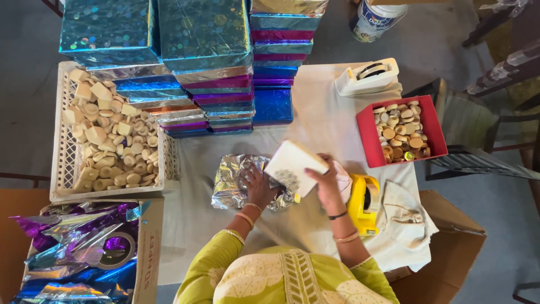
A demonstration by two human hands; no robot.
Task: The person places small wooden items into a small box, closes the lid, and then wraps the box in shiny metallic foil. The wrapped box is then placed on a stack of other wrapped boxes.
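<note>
While the left hand [260,188] lies flat, fingers spread, pressing the crumpled silver foil sheet [233,181] onto the white cloth [320,121], the right hand [326,183] grips a white rectangular box [292,166] by its lower right edge, holding it tilted above the foil's right side. Box and foil overlap just between the hands. Yellow tape dispenser [364,202] sits just right of the right wrist. Red tray of round pieces [400,130] stands further right, apart. Bare cloth lies open above the foil, up to the stacked shiny boxes [208,67]. White basket [104,135] bounds the left.
</note>
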